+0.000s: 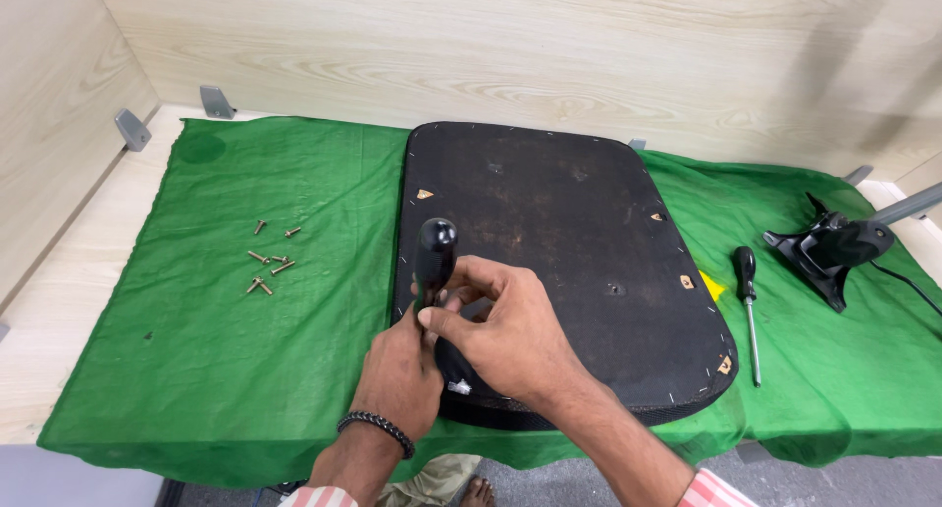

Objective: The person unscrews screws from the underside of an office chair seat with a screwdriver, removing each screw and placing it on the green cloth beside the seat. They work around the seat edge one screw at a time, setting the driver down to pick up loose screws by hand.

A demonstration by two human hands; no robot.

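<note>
Black seat pad laid underside up on the green cloth covering the desk. Screwdriver with black handle held upright at the near left edge of the seat pad, tip hidden behind the hands.

Left hand: grip closed around the lower part of the screwdriver, just below the handle. Beaded bracelet worn on that wrist.

Right hand: grip partly closed, thumb and fingertips pinched against the screwdriver shaft just beneath the handle; palm resting over the near edge of the seat pad.

Small metal part visible at the seat pad edge, below the right hand; kind not discernible.

Loose screws scattered on the cloth, well apart from the seat pad, to its left.

Second screwdriver lying flat just beside the right edge of the seat pad. Black bracket with grey tube farther right of the seat pad.
</note>
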